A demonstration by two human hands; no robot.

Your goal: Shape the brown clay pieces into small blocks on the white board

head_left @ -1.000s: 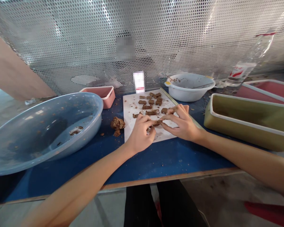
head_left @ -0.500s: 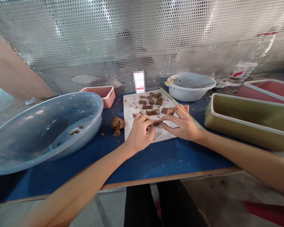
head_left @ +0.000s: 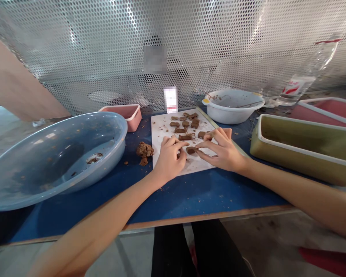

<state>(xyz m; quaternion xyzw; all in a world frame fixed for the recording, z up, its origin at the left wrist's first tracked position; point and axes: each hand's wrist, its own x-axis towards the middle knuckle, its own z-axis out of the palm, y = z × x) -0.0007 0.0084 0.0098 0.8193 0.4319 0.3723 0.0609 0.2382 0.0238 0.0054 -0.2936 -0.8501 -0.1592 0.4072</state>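
Our left hand [head_left: 170, 159] and right hand [head_left: 222, 152] meet fingertip to fingertip, each pinched narrowly on one end of a small, soft brown piece [head_left: 191, 149] lying on the flat white board [head_left: 161, 125]. Similar blocky bits [head_left: 185, 130] sit at twelve o'clock. A crumbly lump [head_left: 144, 149] lies at nine o'clock on the blue table [head_left: 190, 196], with a smooth round plastic basin [head_left: 109, 159] beyond it.

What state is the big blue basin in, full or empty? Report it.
Nearly empty: the blue basin holds only a few scattered brown crumbs on its otherwise bare bottom.
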